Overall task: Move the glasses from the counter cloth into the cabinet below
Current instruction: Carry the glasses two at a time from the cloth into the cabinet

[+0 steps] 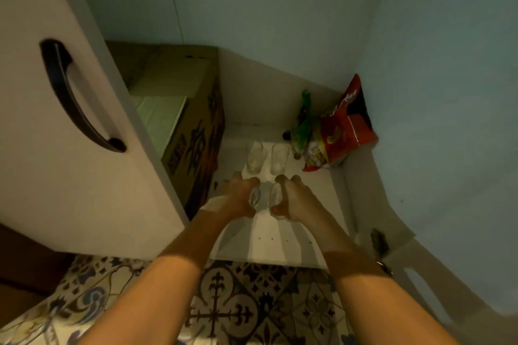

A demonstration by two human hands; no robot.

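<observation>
Both my arms reach into the open lower cabinet. My left hand (238,194) is wrapped around a clear glass (255,197), and my right hand (294,196) is wrapped around a second clear glass (275,194). The two held glasses sit side by side just above or on the white cabinet floor (294,230); I cannot tell if they touch it. Right behind them, two more clear glasses (254,157) (279,158) stand upright in a row on the floor. The counter cloth is out of view.
A cardboard box (193,123) fills the cabinet's left side. A red snack bag (343,126) and a green packet (302,120) lean in the back right corner. The open cabinet door (56,109) with a dark handle stands at left. Patterned floor tiles (224,302) lie below.
</observation>
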